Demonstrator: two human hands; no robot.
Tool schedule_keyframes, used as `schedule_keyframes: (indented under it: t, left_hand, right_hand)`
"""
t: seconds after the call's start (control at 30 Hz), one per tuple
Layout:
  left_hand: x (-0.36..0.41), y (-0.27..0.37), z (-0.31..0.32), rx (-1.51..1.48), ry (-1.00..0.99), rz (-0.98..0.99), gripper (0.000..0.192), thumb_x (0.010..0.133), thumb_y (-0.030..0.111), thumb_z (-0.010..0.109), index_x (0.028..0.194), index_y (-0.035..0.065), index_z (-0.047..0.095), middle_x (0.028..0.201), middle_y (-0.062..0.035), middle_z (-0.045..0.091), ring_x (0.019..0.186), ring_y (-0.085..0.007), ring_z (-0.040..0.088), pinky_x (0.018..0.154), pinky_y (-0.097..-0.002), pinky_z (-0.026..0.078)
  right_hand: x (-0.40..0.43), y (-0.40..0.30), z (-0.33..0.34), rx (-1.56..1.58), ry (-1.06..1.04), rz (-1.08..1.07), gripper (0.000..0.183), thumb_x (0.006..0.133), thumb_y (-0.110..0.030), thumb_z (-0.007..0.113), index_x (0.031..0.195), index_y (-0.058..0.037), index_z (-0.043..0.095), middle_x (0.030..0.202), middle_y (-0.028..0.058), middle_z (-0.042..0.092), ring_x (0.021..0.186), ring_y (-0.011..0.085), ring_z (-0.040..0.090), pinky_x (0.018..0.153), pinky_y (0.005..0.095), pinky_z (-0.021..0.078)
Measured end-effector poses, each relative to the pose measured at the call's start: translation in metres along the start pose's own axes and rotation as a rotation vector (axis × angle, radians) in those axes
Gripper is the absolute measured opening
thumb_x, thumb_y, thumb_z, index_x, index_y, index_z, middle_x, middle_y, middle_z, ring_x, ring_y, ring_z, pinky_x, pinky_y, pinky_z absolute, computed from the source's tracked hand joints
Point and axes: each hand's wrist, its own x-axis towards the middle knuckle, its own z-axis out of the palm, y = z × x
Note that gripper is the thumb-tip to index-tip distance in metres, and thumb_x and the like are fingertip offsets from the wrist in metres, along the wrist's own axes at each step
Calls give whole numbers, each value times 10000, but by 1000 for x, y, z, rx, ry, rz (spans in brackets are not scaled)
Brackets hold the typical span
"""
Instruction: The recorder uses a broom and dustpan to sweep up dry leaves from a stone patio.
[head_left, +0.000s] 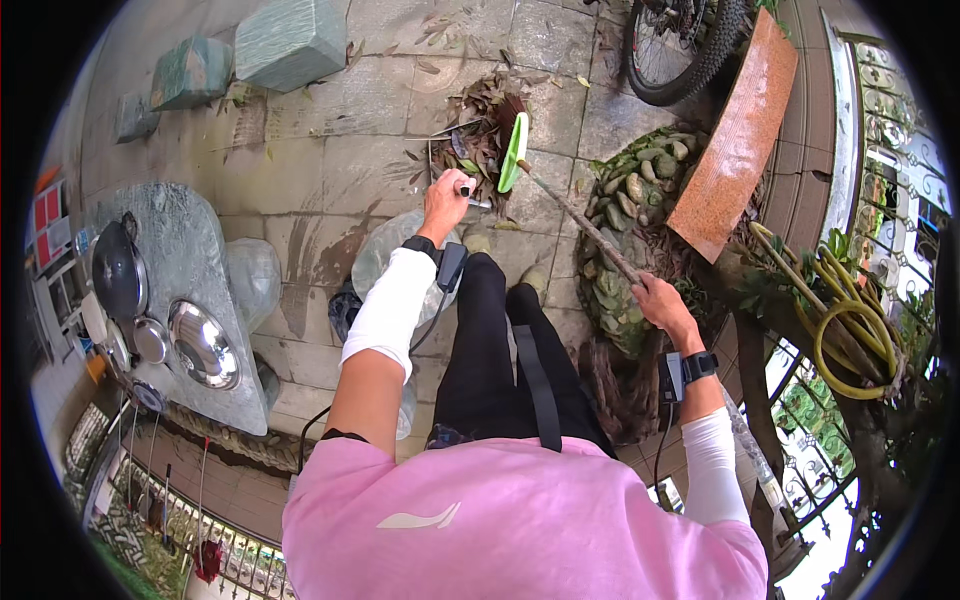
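My right hand (664, 304) is closed around the wooden stick of a broom (592, 229). The broom's lime-green head (514, 154) has dark reddish bristles, which touch a pile of dry brown leaves (469, 139) on the paving. My left hand (446, 201) grips a handle (466, 191) with a dark end, seen almost end-on. What this handle belongs to is largely hidden by the hand and the leaves; thin pale rods and a light edge show near it. Both hands are apart, the left one close to the leaf pile.
A grey stone table (191, 217) at left bears a wok (116, 270) and a shiny metal bowl (202, 343). Stone blocks (289, 45) stand at the back left. At right are a bicycle wheel (682, 49), a tilted reddish slab (739, 135), rocks (637, 184) and a coiled yellow hose (855, 322).
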Motion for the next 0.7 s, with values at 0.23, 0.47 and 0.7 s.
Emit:
schedule_keyframes:
  t: [0.23,0.47,0.7]
  left_hand:
    - [0,35,7,6,133,-260,291,834,381,651,819,91,628,732,-117,647,705,-259,632,640,-362,480]
    - [-19,12,28,-64,393,-405,361,868,401,617,766,55,634,652,-48,600,624,-155,540,609,-313,435]
    - [-50,55,50,-260,549,-688,425,906,437,530,826,38,653,798,-101,671,760,-210,602,735,-335,449]
  right_hand:
    - [-27,-3,-27,-202,1,-26,422,881,-274,509,1251,-71,490,936,262,629,910,416,601,805,487,472]
    - [-62,8,-77,-374,1,-125,433,875,-261,523,1267,-89,462,827,241,638,806,412,618,724,494,488]
    - [-63,28,-157,-537,77,-218,397,864,-238,543,1238,-111,502,808,227,637,773,394,620,699,478,496]
